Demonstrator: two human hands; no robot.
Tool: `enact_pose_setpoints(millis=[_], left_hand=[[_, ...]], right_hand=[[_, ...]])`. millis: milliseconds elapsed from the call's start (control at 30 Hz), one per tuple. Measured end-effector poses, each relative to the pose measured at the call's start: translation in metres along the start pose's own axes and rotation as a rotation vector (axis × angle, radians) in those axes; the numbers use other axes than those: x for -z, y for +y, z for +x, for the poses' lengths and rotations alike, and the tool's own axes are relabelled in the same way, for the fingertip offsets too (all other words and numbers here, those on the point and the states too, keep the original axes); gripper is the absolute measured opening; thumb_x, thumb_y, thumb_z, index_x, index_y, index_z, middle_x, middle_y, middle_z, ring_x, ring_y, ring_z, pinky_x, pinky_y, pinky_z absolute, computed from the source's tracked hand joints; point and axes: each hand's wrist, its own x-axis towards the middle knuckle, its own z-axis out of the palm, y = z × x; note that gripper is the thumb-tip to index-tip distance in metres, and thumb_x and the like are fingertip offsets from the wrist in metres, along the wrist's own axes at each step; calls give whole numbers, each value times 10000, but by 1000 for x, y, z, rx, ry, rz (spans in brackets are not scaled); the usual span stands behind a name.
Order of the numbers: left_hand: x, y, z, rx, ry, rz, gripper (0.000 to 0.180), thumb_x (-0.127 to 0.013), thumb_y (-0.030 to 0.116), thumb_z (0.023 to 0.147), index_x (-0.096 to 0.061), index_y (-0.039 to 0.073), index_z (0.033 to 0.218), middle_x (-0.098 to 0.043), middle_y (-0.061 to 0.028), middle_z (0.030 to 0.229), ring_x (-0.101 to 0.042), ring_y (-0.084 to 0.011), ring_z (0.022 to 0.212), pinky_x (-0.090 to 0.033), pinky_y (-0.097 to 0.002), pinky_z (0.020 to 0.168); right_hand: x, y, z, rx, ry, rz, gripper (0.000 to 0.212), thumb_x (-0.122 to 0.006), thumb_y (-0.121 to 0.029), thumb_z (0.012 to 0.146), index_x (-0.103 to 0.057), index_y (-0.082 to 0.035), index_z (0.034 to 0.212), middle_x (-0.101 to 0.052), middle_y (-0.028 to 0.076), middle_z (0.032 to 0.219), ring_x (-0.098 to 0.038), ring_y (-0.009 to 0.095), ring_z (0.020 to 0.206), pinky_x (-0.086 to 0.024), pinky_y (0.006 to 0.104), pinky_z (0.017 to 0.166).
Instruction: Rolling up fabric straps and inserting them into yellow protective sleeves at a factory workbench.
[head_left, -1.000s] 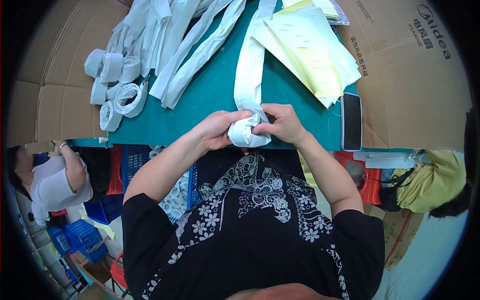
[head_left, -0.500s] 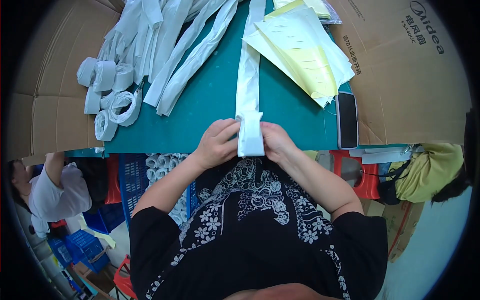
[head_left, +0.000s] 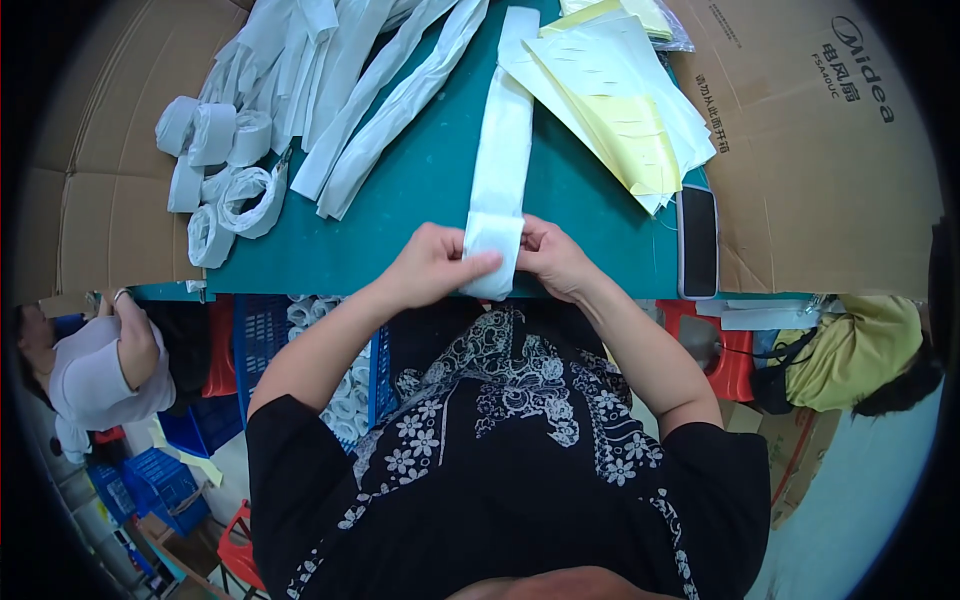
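Observation:
A long white strip (head_left: 503, 140) runs down the green table toward me, its near end rolled into a flat coil at the table's front edge. My left hand (head_left: 440, 268) grips the coil from the left, thumb laid across its face. On the other side my right hand (head_left: 552, 258) pinches the coil's right edge, fingers curled partly behind it. The strip's far end lies beside a stack of yellow and white sheets (head_left: 625, 120). Finished-looking white rolls (head_left: 212, 135) are piled at the left, next to a heap of loose white strips (head_left: 300, 70).
A dark-screened phone (head_left: 697, 243) lies at the table's right edge. Cardboard walls (head_left: 820, 170) flank both sides. Below the table, a blue basket (head_left: 262, 340) holds several white rolls. Red stools (head_left: 722, 350) stand nearby. Other people sit at left (head_left: 105, 360) and right (head_left: 855, 350).
The strip's far end has been drawn nearer and now shows on the table. The coil has tipped flatter, and my left thumb has come over its face.

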Motion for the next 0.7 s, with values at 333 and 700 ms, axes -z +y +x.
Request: enact_pose_setpoints(millis=[333,700], left_hand=[[-14,-25,2,-736,354,634,398,-799,217,612,-660,67,954,-569,-112,1080,-533,-287,1032,-433,-366,861],[-13,-10,-5,-680,204,395,183,-718,162,728,-676,64,876,-652,-87,865,-615,-236,820,-486,-318,711]], right_hand=[[-7,2,1,-313,268,359,266,-502,-133,907,-536,-4,1136,-625,94,1003,-633,179,859,-531,301,704],[6,-1,12,-71,-15,541,367,-575,-122,868,-482,-68,1219,-584,89,1115,-576,179,1023,-469,338,904]])
